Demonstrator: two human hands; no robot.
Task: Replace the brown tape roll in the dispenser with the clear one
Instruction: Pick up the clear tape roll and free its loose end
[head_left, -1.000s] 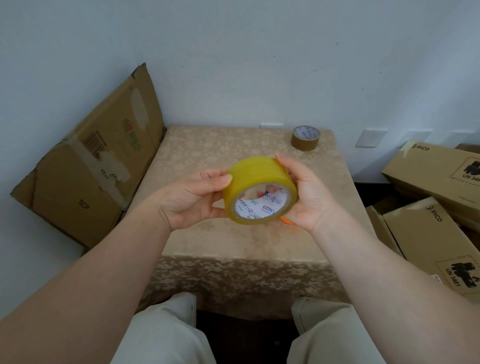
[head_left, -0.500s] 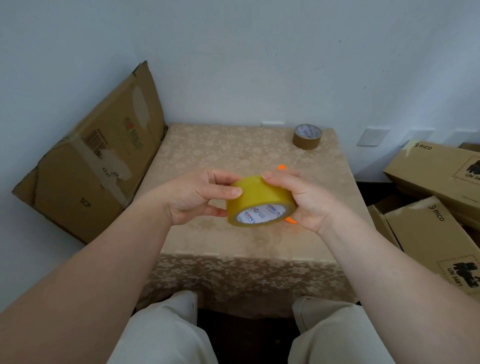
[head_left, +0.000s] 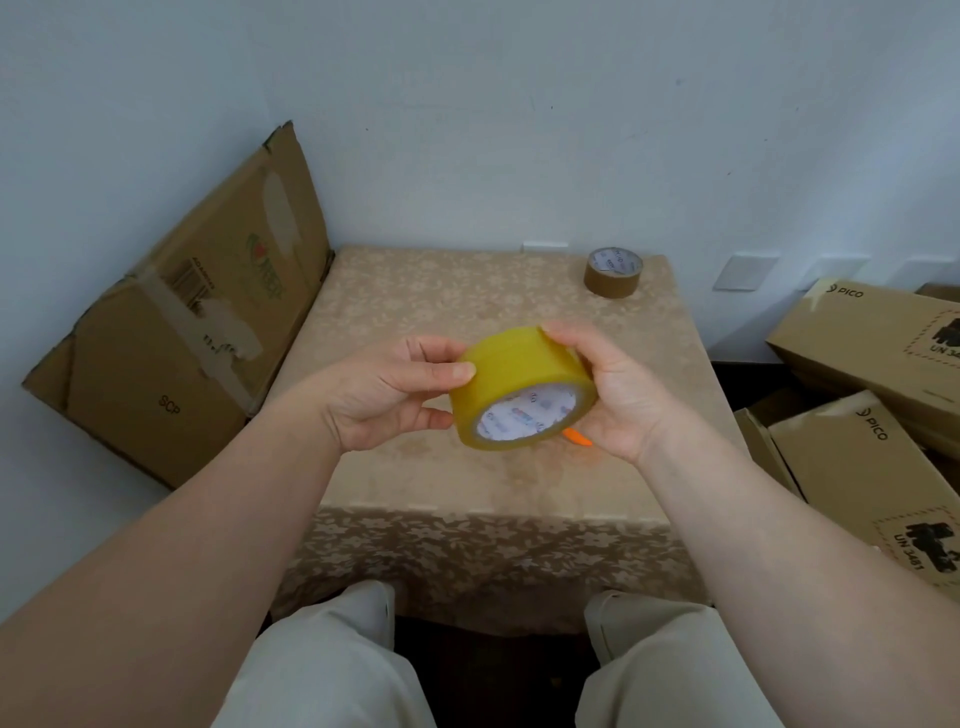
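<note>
I hold the clear tape roll (head_left: 514, 374), which looks yellowish with a white printed core, above the middle of the table. My left hand (head_left: 395, 389) pinches its left rim with thumb and fingers. My right hand (head_left: 613, 395) grips its right side, fingers over the top. The roll is tilted, its core facing down toward me. An orange bit of the dispenser (head_left: 577, 436) peeks out under my right hand; the remainder is hidden. The brown tape roll (head_left: 613, 273) lies flat at the table's far right corner.
The small table (head_left: 426, 312) has a beige flowered cloth and stands against a white wall. A flattened cardboard box (head_left: 182, 332) leans at its left. Stacked cardboard boxes (head_left: 872, 405) crowd the right side. My knees (head_left: 337, 665) are at the table's near edge.
Both hands have turned the clear roll between them: its core faced me, then tipped downward, and now it is tilted to the right. The brown roll has not moved.
</note>
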